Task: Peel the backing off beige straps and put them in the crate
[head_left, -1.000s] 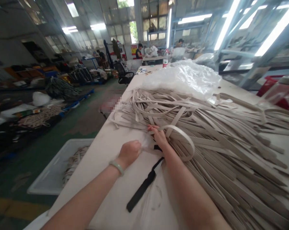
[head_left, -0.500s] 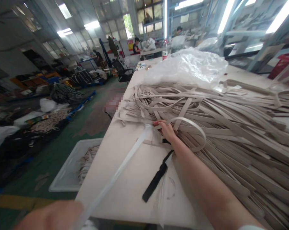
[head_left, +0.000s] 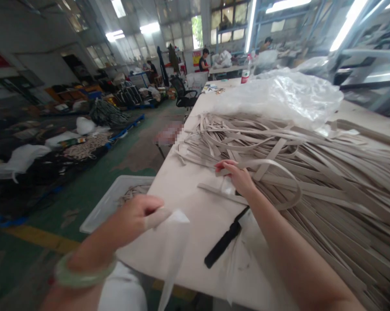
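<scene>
The white table [head_left: 178, 188] takes up most of the middle of my head view. Across its right half I see the heap of beige straps [head_left: 314, 162], fanned out and overlapping. Behind it sits a crumpled clear plastic bag [head_left: 298, 93]. On the floor off the table's left edge is a white bin [head_left: 101, 207] with more strapping inside.

One strap [head_left: 272, 163] rises in a loop at the heap's left edge, its end pinched between the thumb and fingers of my right hand [head_left: 238, 175], just above the table. My left hand [head_left: 130, 216], blurred, is curled around a clear plastic strip [head_left: 174, 263] that hangs past the near edge. A long black object [head_left: 222, 244] lies on the table beside my right forearm. Smallest are the bottle [head_left: 245, 77] at the far end and a pale green bracelet [head_left: 81, 278] on my left wrist.
</scene>
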The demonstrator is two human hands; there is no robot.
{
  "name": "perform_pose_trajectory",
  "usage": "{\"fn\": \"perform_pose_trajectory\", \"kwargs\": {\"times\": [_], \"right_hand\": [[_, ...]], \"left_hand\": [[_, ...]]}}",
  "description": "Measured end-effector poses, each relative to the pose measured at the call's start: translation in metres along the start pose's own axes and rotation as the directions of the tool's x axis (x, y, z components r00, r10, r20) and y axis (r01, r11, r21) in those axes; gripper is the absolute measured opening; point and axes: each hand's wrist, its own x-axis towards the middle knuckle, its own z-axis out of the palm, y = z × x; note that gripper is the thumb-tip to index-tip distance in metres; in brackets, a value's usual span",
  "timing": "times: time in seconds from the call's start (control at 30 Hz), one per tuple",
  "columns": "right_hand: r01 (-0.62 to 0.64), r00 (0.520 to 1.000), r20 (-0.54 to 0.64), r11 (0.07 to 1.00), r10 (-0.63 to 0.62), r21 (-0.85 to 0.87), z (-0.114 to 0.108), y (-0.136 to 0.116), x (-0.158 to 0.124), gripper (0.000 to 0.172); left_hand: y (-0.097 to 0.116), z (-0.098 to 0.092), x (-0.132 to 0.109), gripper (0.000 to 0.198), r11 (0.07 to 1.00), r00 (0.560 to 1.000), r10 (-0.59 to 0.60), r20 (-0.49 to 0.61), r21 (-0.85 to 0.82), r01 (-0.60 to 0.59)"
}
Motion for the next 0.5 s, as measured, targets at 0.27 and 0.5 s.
{"fn": "perform_pose_trajectory", "kwargs": {"times": [0.27, 0.5], "right_hand": [[-0.221, 0.561, 0.801, 0.971, 0.207, -0.096, 0.067, -0.018, -0.05, 0.041], [-0.236, 0.743, 0.629, 0.969, 0.228, -0.072, 0.081, -0.001, -0.053, 0.041]], "left_hand": [[-0.027, 0.026, 0.061, 0.053, 0.967, 0.958, -0.033, 0.283, -0.234, 0.103], [-0.043, 0.048, 0.051, 0.067, 0.644, 0.99, -0.05, 0.133, -0.753, 0.134]]}}
